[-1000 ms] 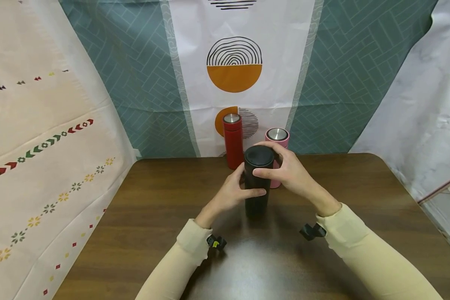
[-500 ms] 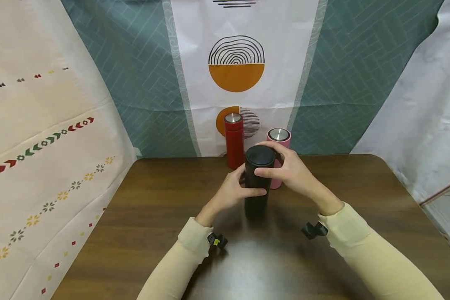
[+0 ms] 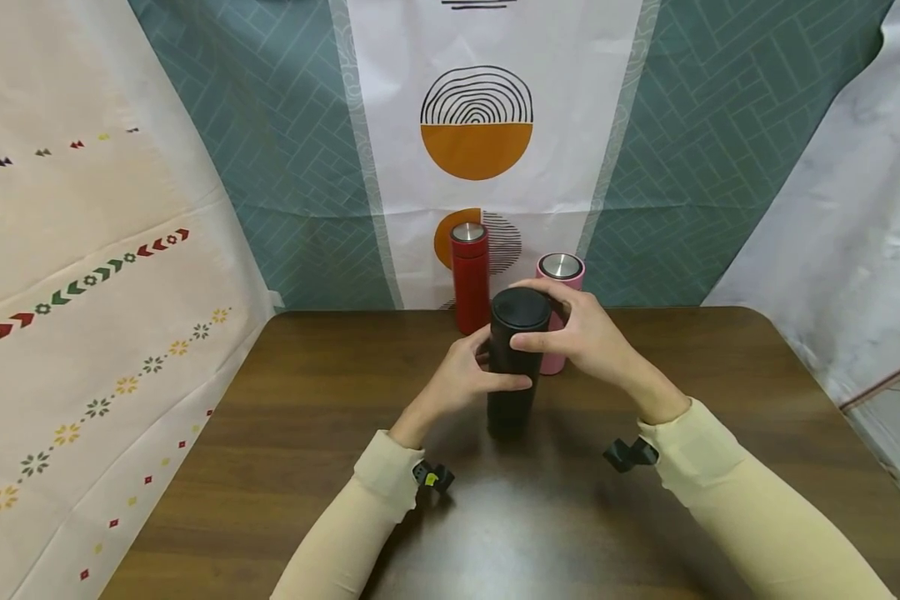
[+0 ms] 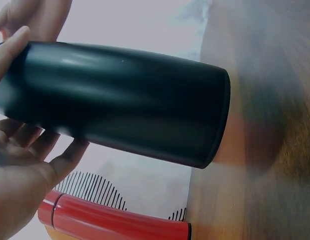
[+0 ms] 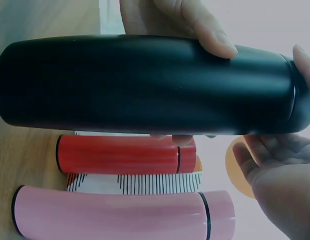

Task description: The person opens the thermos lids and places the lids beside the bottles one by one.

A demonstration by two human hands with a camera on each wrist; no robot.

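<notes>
A black vacuum flask (image 3: pixel 513 400) stands nearly upright in front of me, held in both hands. My left hand (image 3: pixel 459 379) grips the middle of its body, thumb across the near side and fingers behind. Higher up, my right hand (image 3: pixel 588 337) holds it around the lid (image 3: pixel 521 308), which looks seated on the body. The left wrist view shows the flask's lower end (image 4: pixel 195 117) bare; whether it touches the table I cannot tell. Behind are a red flask (image 3: pixel 471 287) and, partly hidden by my right hand, a pink flask (image 3: pixel 555 363).
The brown wooden table (image 3: pixel 315 433) reaches back to a hanging patterned cloth (image 3: pixel 307 150). Patterned cream cloth (image 3: pixel 105 350) hangs at the left, pale cloth (image 3: pixel 847 225) at the right. The red and pink flasks stand close behind the black one.
Both hands keep their hold on the black flask. Its lower end shifts very slightly left relative to the background, and the head view itself moves a little.
</notes>
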